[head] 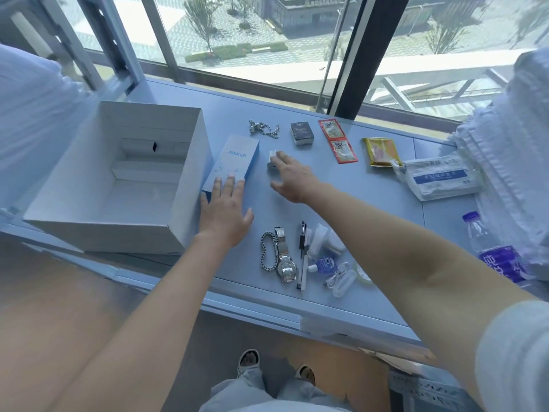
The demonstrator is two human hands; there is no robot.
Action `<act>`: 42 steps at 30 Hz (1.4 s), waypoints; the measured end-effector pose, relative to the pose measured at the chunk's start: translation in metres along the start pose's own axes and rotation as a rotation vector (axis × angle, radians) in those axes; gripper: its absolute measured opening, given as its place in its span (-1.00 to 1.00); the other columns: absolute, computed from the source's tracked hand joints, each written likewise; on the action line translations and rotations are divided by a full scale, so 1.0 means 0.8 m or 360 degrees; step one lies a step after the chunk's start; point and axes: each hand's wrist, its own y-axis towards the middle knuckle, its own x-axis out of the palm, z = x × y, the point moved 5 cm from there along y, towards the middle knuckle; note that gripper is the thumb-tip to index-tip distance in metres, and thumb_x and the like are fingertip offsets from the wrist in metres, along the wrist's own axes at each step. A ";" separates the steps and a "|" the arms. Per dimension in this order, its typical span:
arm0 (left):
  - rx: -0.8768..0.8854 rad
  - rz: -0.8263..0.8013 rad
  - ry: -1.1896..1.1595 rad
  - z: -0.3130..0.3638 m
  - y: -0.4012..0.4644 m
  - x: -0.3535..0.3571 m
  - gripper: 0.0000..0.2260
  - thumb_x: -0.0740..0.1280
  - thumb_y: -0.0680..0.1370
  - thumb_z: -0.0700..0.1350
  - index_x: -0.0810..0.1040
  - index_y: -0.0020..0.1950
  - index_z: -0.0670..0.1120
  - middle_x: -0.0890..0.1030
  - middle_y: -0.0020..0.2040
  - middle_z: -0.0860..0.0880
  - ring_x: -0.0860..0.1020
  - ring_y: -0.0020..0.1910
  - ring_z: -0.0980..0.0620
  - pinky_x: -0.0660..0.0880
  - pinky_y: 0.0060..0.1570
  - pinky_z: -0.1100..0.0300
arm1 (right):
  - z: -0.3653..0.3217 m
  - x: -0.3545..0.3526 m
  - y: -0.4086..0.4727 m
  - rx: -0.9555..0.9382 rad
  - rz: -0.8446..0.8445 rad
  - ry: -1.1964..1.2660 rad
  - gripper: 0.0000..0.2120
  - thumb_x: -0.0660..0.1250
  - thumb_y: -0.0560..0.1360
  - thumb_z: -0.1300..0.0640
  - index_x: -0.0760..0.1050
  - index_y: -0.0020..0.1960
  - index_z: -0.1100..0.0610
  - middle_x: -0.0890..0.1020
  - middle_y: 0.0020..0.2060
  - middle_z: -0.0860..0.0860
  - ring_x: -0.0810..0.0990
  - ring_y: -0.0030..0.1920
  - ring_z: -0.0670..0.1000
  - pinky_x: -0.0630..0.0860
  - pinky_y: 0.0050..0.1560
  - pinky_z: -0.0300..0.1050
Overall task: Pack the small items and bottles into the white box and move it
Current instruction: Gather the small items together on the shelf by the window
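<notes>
Resting flat on the near end of the blue Anker box, the left hand's fingers lie straight and spread, pressing on the carton rather than curling round it. The right hand reaches further out, its fingers touching a small white item; whether they have closed on it or merely lie against it I cannot tell, since the hand covers most of it.

Just left of the Anker box, touching or nearly so, stands the white box, open-topped and showing only its own cardboard insert inside, so by my reading the packing has barely begun. Everything else is still out on the bench. Near the window lie a silver chain, a small dark box, two red sachets, a yellow packet and a white pouch with a blue label. Closer to the person sit a wristwatch with a chain bracelet beside it, a pen, a clutter of small white pieces with a coiled cable, and a water bottle at the right edge. All of these, bottle included, remain to be loaded before the white box can be moved.
</notes>
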 end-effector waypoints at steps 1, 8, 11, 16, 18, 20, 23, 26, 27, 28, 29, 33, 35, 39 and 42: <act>0.0006 -0.0003 -0.0012 -0.002 -0.005 0.002 -0.35 0.17 0.63 0.14 0.04 0.66 -0.03 0.03 0.67 -0.05 -0.05 0.65 -0.12 0.08 0.53 -0.30 | 0.000 0.002 0.000 -0.0003 -0.0016 0.0005 -0.31 0.23 0.63 -0.05 0.03 0.67 0.05 0.02 0.67 0.00 0.10 0.64 0.08 0.20 0.53 0.13; 0.0061 0.0005 -0.0031 0.008 -0.075 0.009 -0.32 0.25 0.57 0.05 0.08 0.64 -0.01 0.06 0.67 -0.03 0.00 0.65 -0.12 0.18 0.48 -0.35 | -0.003 0.016 -0.042 -0.0120 0.0056 0.0002 -0.38 0.16 0.59 0.20 0.19 0.63 0.00 0.16 0.64 -0.02 0.16 0.62 0.06 0.20 0.50 0.12; 0.0081 0.0011 -0.0056 0.017 -0.122 0.014 -0.28 0.30 0.54 0.02 0.07 0.65 0.01 0.06 0.67 -0.02 0.02 0.65 -0.12 0.24 0.45 -0.33 | 0.002 0.020 -0.075 -0.0113 0.0093 0.0013 -0.35 0.15 0.54 0.28 0.24 0.61 -0.02 0.21 0.62 -0.01 0.18 0.60 0.06 0.19 0.49 0.10; 0.0076 -0.0015 -0.0074 0.035 -0.183 0.020 -0.24 0.33 0.51 -0.03 0.08 0.66 0.02 0.09 0.67 -0.03 0.04 0.65 -0.12 0.27 0.45 -0.33 | 0.005 0.023 -0.128 -0.0131 0.0071 0.0040 -0.24 0.19 0.42 0.35 0.27 0.58 -0.05 0.28 0.56 0.01 0.23 0.55 0.11 0.23 0.47 0.15; 0.0070 -0.0031 -0.0055 0.042 -0.198 0.020 -0.24 0.34 0.50 -0.05 0.10 0.66 0.01 0.11 0.67 -0.03 0.06 0.65 -0.13 0.27 0.44 -0.34 | 0.004 0.026 -0.144 -0.0154 0.0079 0.0041 -0.22 0.20 0.40 0.35 0.27 0.58 -0.04 0.29 0.55 0.02 0.22 0.54 0.11 0.20 0.50 0.20; 0.0063 -0.0052 -0.0028 0.046 -0.208 0.018 -0.25 0.34 0.51 -0.04 0.11 0.66 0.00 0.12 0.66 -0.04 0.08 0.64 -0.14 0.27 0.44 -0.34 | 0.005 0.029 -0.157 -0.0165 0.0082 0.0035 -0.21 0.21 0.39 0.35 0.27 0.59 -0.04 0.28 0.55 0.01 0.21 0.55 0.11 0.16 0.53 0.23; 0.0037 -0.0054 0.0006 0.051 -0.216 0.015 -0.27 0.38 0.50 -0.03 0.19 0.64 -0.02 0.19 0.64 -0.06 0.15 0.62 -0.16 0.31 0.42 -0.34 | 0.006 0.034 -0.170 -0.0176 0.0073 0.0051 -0.22 0.22 0.39 0.35 0.28 0.58 -0.04 0.27 0.56 -0.01 0.18 0.56 0.10 0.12 0.55 0.23; 0.0035 0.0020 0.0004 0.057 -0.218 0.012 -0.32 0.45 0.44 -0.07 0.36 0.56 -0.06 0.34 0.57 -0.09 0.29 0.55 -0.21 0.36 0.36 -0.35 | 0.007 0.040 -0.181 -0.0186 0.0107 0.0072 -0.29 0.23 0.41 0.34 0.35 0.53 -0.03 0.31 0.54 0.00 0.19 0.55 0.10 0.07 0.56 0.26; 0.0034 0.0043 0.0016 0.058 -0.218 0.011 -0.33 0.46 0.43 -0.08 0.40 0.53 -0.06 0.37 0.55 -0.10 0.32 0.53 -0.21 0.37 0.34 -0.36 | 0.008 0.042 -0.184 -0.0191 0.0117 0.0072 -0.30 0.24 0.41 0.33 0.36 0.52 -0.03 0.32 0.53 0.00 0.21 0.54 0.11 0.06 0.56 0.27; 0.0031 0.0061 0.0033 0.059 -0.218 0.010 -0.35 0.47 0.42 -0.08 0.42 0.51 -0.07 0.40 0.53 -0.10 0.35 0.51 -0.22 0.37 0.34 -0.37 | 0.009 0.044 -0.186 -0.0193 0.0126 0.0071 -0.31 0.24 0.42 0.32 0.37 0.52 -0.03 0.32 0.52 0.01 0.22 0.53 0.11 0.07 0.56 0.27; 0.0025 0.0080 0.0042 0.060 -0.217 0.009 -0.37 0.47 0.42 -0.08 0.44 0.50 -0.07 0.42 0.51 -0.11 0.37 0.50 -0.22 0.36 0.34 -0.38 | 0.010 0.045 -0.188 -0.0192 0.0138 0.0071 -0.33 0.23 0.42 0.32 0.38 0.51 -0.02 0.33 0.52 0.01 0.24 0.53 0.12 0.07 0.56 0.28; 0.0050 0.0198 -0.0035 0.063 -0.207 0.003 -0.44 0.46 0.43 -0.08 0.48 0.44 -0.07 0.47 0.46 -0.10 0.39 0.46 -0.21 0.33 0.36 -0.38 | 0.014 0.044 -0.194 -0.0187 0.0214 0.0094 -0.41 0.20 0.44 0.32 0.45 0.44 0.02 0.39 0.47 0.04 0.29 0.49 0.15 0.09 0.55 0.30; 0.0116 0.0252 -0.0100 0.067 -0.193 -0.002 -0.47 0.44 0.46 -0.07 0.47 0.43 -0.07 0.46 0.46 -0.09 0.38 0.47 -0.20 0.31 0.38 -0.36 | 0.015 0.041 -0.193 -0.0183 0.0281 0.0129 -0.46 0.20 0.45 0.31 0.48 0.40 0.05 0.43 0.44 0.05 0.34 0.45 0.15 0.13 0.53 0.27; 0.0190 0.0287 -0.0175 0.079 -0.151 -0.018 -0.50 0.37 0.51 -0.02 0.45 0.45 -0.06 0.41 0.49 -0.09 0.31 0.50 -0.19 0.27 0.42 -0.32 | 0.016 0.024 -0.178 -0.0169 0.0351 0.0194 -0.54 0.26 0.53 0.26 0.49 0.42 0.08 0.45 0.43 0.06 0.37 0.43 0.15 0.22 0.48 0.18; 0.0223 0.0279 -0.0198 0.087 -0.114 -0.029 -0.49 0.35 0.53 -0.01 0.43 0.47 -0.07 0.38 0.51 -0.09 0.28 0.52 -0.19 0.26 0.40 -0.33 | 0.019 0.009 -0.156 -0.0144 0.0322 0.0192 -0.54 0.30 0.55 0.19 0.47 0.45 0.09 0.42 0.44 0.06 0.36 0.45 0.14 0.23 0.45 0.12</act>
